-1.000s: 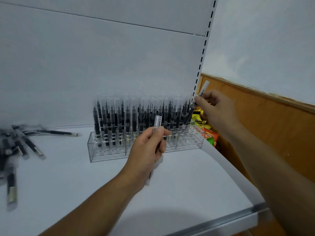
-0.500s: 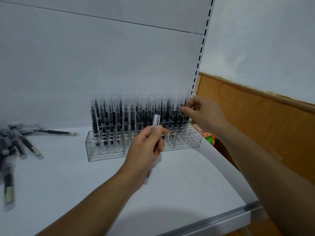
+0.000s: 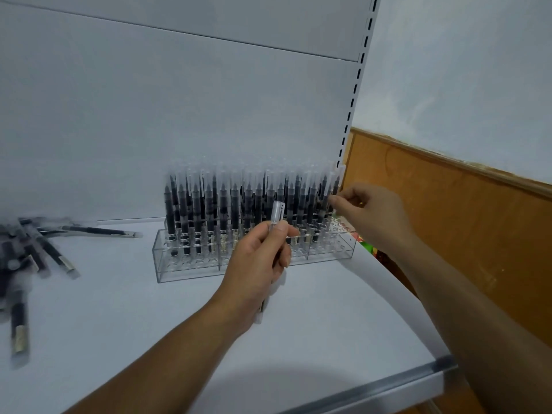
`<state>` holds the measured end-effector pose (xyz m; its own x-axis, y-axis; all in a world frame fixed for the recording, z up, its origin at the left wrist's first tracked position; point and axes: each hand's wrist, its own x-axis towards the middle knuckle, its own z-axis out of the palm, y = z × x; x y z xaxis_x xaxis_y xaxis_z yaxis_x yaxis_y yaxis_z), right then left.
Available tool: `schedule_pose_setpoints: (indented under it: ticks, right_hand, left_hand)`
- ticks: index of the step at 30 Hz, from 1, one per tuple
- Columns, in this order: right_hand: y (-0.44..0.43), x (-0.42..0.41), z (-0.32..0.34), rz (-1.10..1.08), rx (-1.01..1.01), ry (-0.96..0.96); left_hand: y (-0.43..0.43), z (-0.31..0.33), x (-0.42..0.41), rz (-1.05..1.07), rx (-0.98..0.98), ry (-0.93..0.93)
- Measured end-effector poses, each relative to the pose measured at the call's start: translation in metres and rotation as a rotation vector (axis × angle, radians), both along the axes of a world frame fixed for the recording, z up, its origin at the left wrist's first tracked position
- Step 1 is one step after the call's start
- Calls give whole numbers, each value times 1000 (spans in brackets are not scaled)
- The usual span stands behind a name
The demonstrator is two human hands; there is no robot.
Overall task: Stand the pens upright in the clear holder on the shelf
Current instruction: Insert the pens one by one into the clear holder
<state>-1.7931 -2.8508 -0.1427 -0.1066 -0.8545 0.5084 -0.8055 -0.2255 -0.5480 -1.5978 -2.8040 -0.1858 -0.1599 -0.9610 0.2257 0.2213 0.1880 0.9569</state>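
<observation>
A clear acrylic holder (image 3: 191,271) stands at the back of the white shelf (image 3: 313,330), filled with several upright black pens (image 3: 233,204) with frosted caps. My left hand (image 3: 260,261) grips one capped pen (image 3: 277,213) upright in front of the holder's middle. My right hand (image 3: 370,215) is at the holder's right end, with its fingertips pinching the rightmost pen (image 3: 328,189), which stands in a slot. Several loose pens (image 3: 33,258) lie in a heap at the shelf's left.
A slotted white upright (image 3: 355,94) rises just behind the holder's right end. Beyond the shelf's right edge are a wooden wall panel (image 3: 448,219) and colourful packets (image 3: 372,249) lower down. The shelf's metal front lip (image 3: 388,389) runs bottom right.
My right hand has brought its pen down from above the holder's right end into a slot. The left hand with its pen has hardly moved.
</observation>
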Motion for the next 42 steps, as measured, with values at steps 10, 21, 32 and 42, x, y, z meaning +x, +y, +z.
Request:
schedule_pose_setpoints:
  ticks: [10, 21, 32, 42]
  right_hand:
    - [38, 50, 6, 510, 319, -462]
    - [19, -11, 45, 70, -206, -651]
    - [-14, -9, 34, 28, -88, -124]
    - [-22, -4, 14, 29, -5, 56]
  left_hand:
    - [-1, -5, -3, -57, -26, -82]
    - [2, -9, 11, 401, -618, -932]
    - [2, -17, 11, 422, -638, -1167]
    - [2, -17, 11, 426, -624, -1180]
